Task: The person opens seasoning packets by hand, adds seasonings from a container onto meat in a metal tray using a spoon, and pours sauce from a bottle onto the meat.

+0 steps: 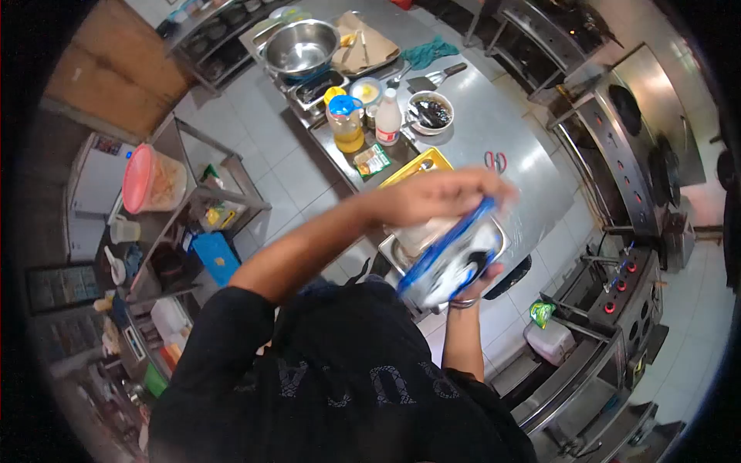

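1. Head: The blue-and-white packet (438, 276) is above the metal tray (391, 251), at the steel surface's (532, 193) near end.
2. Right hand (485, 282) grips its lower edge; left hand's (440, 194) blurred fingers: cannot tell.
3. Probably soft, slippery; best held by opposite edges.

blue-and-white packet (441, 270), yellow tray (401, 173), teal cloth (429, 54), black shirt (340, 339), pale patterned lettering (378, 384)

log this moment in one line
right hand: holding blue-and-white packet | left hand: blurred by packet, contact unclear | red-handled scissors: on steel table
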Tool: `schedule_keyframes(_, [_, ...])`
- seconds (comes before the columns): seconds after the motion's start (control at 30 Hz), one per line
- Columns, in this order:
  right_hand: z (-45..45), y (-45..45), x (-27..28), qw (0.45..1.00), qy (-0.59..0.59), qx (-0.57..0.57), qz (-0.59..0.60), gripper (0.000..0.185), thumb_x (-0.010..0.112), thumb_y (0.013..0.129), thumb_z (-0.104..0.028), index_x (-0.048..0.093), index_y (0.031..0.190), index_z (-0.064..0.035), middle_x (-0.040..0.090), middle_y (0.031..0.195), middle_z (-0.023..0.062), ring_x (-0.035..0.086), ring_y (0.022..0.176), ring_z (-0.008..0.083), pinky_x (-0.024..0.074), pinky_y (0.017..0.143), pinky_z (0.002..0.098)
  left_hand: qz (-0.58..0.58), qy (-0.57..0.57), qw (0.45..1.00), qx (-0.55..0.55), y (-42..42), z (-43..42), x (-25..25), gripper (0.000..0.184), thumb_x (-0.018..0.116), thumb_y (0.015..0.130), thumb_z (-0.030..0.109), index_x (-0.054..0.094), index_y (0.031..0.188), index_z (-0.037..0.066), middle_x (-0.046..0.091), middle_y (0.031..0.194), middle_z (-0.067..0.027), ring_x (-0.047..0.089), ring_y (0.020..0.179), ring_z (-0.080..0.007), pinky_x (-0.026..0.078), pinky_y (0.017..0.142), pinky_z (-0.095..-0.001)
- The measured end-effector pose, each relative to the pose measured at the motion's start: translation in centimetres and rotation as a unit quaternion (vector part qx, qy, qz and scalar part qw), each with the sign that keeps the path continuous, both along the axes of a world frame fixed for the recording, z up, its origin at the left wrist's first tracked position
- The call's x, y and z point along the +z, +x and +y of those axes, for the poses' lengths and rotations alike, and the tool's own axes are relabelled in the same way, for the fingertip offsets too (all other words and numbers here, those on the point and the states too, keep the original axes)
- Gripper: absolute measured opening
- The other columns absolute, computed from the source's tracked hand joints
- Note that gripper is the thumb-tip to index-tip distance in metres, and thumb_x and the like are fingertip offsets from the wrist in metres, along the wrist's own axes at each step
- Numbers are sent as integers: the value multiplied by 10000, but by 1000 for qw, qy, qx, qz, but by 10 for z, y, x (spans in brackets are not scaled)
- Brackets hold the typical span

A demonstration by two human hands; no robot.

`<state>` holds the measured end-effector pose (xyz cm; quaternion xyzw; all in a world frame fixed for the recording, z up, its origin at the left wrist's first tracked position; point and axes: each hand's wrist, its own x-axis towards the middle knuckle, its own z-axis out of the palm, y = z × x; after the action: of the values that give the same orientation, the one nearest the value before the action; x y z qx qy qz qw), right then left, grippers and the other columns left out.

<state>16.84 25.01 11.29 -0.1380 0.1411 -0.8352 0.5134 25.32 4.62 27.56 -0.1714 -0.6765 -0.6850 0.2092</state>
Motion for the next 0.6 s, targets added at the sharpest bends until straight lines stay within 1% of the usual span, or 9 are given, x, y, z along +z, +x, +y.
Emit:
schedule_keyframes(0.03, [13, -26, -25, 998, 43, -41, -24, 791, 707, 820, -553, 469, 1391, -61, 548, 1371, 102, 553, 1217, 276, 446, 1053, 464, -126, 10, 991, 40, -11, -12, -9, 418, 522, 1019, 323, 549, 1320, 35, 574, 1287, -89, 525, 1203, -185, 444, 985, -340])
schedule_keyframes(0.1, [18, -67, -34, 988, 116, -88, 51, 775, 702, 827, -541, 478, 1388, -56, 574, 1343, 108, 569, 1204, 294, 452, 1049, 465, -265, 84, 961, -1, -31, -46, -25, 510, 586, 971, 384, 547, 1334, 28, 595, 1280, -122, 559, 1157, -198, 461, 944, -319])
schedule_keyframes(0.13, [17, -85, -45, 982, 133, -115, 74, 737, 716, 831, -500, 497, 1372, -50, 599, 1317, 106, 587, 1184, 298, 461, 1039, 467, -267, 86, 960, 5, -40, -52, -35, 510, 586, 971, 384, 547, 1334, 28, 595, 1280, -122, 559, 1157, -198, 461, 944, -319])
schedule_keyframes(0.2, [12, -115, -59, 966, 175, -152, 118, 685, 730, 847, -419, 507, 1346, -8, 617, 1286, 115, 618, 1137, 287, 490, 1008, 454, -310, -77, 947, 33, -63, -58, -60, 427, 674, 914, 338, 642, 1203, 24, 699, 1054, -94, 645, 932, -176, 501, 813, -291])
schedule_keyframes(0.23, [13, -126, -73, 951, 208, -184, 138, 656, 730, 858, -381, 508, 1339, 5, 623, 1275, 119, 628, 1122, 283, 503, 992, 445, -313, -72, 946, 35, -76, -61, -76, 427, 674, 914, 338, 642, 1203, 24, 699, 1054, -94, 645, 932, -176, 501, 813, -291])
schedule_keyframes(0.3, [7, -135, -79, 930, 252, -222, 148, 536, 727, 879, -254, 531, 1292, 25, 640, 1217, 121, 639, 1083, 253, 522, 951, 387, -307, -195, 926, 107, -101, -72, -110, 347, 720, 865, 309, 698, 1044, 13, 717, 861, -85, 652, 761, -158, 498, 691, -287])
schedule_keyframes(0.33, [0, -137, -81, 914, 272, -243, 179, 518, 734, 875, -238, 541, 1274, 31, 642, 1204, 122, 640, 1070, 241, 519, 942, 376, -310, -189, 925, 111, -109, -76, -125, 347, 720, 865, 309, 698, 1044, 13, 717, 861, -85, 652, 761, -158, 498, 691, -287])
schedule_keyframes(0.4, [-14, -144, -88, 886, 292, -259, 250, 477, 751, 860, -197, 566, 1226, 47, 649, 1177, 124, 641, 1040, 218, 512, 917, 352, -303, -165, 924, 163, -120, -85, -152, 269, 725, 851, 277, 718, 934, 21, 701, 762, -97, 640, 698, -154, 486, 642, -317])
schedule_keyframes(0.6, [-33, -152, -110, 836, 357, -275, 312, 457, 779, 822, -105, 572, 1189, 73, 669, 1105, 133, 657, 939, 211, 527, 849, 343, -323, -200, 910, 163, -135, -107, -218, 256, 688, 878, 275, 717, 962, 34, 697, 762, -102, 631, 681, -162, 485, 639, -343])
